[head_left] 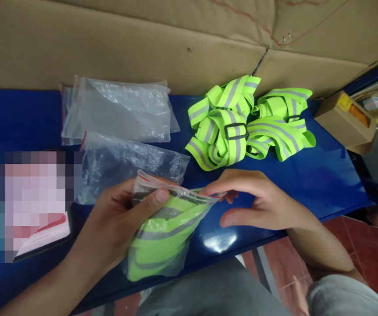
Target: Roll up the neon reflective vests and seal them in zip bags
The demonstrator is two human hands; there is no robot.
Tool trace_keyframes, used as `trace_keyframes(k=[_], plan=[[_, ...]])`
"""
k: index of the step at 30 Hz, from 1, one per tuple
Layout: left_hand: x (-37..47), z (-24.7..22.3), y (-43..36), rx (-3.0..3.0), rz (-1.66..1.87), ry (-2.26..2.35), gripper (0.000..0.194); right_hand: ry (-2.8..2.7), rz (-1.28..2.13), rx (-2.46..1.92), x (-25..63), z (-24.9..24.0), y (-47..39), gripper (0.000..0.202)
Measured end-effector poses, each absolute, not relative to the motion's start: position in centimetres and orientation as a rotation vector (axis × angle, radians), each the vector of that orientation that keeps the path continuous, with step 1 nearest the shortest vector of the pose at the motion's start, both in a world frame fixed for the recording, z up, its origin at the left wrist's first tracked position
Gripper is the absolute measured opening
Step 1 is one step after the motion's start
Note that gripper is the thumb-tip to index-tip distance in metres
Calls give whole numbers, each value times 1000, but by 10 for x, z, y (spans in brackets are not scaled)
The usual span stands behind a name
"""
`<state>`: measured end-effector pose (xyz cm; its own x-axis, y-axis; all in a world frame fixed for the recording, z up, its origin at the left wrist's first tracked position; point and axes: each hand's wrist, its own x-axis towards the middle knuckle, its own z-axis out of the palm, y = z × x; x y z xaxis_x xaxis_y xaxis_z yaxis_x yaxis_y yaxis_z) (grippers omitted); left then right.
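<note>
Indeed, left hand [119, 219]: grasping the filled bag [161, 235] from its ten o'clock side, thumb on the near face, probably to keep the mouth upright and steady.
Right hand [268, 197]: at half past two from that bag, unclenched, thumb parted from the fingers, index tip touching the mouth; the left seems to carry the weight.
Filled bag: seven o'clock from the view's middle, near the front edge of the blue table [327, 177], folded neon band [169, 226] inside.
Loose bands [215, 125]: two heaps, one and two o'clock from the filled bag, likely within easy right-hand reach.
Flat bags [123, 109]: eleven o'clock, apparently kept apart from the bands.
Cardboard box [333, 120]: two o'clock, beyond the heaps.
</note>
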<state>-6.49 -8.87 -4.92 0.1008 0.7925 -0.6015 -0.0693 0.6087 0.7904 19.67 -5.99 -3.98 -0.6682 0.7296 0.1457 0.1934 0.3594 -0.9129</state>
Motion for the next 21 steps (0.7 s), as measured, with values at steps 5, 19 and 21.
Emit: trace_keyframes(k=[5, 19, 21], plan=[[-65, -58, -92, 779, 748, 1330, 43, -2191, 1275, -811, 191, -46, -66, 23], [-69, -62, -87, 773, 684, 1076, 48, -2275, 1318, -770, 201, -40, -57, 32], [-69, -65, -86, 706, 648, 1124, 44, -2284, 1267, -782, 203, -40, -56, 26]])
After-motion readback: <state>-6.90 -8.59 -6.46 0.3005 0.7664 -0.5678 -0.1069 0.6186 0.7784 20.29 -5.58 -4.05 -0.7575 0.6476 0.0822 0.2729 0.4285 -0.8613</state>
